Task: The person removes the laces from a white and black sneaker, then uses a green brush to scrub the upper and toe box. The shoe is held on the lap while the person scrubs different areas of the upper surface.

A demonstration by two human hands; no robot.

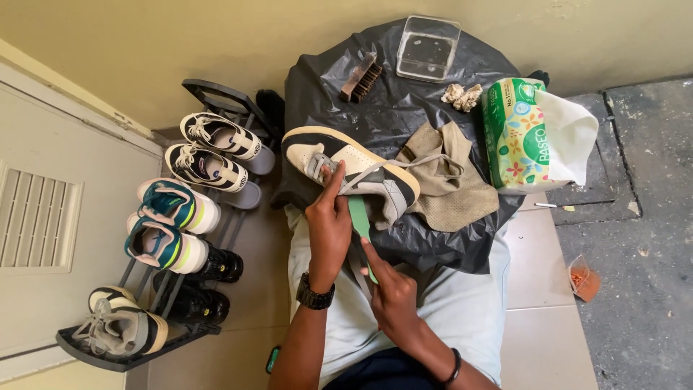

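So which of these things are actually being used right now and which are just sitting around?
In use: left hand, right hand, cream sneaker, green toothbrush.

Lying about: brush, clear box, tan cloth, tissue pack, shoe rack.

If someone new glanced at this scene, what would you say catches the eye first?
Probably the cream-and-black sneaker at centre, lying on a black plastic sheet, with the left hand pressing its laces and the right hand holding a green-handled tool against it. Next, the shoe rack full of sneakers on the left, and the green tissue pack on the right.
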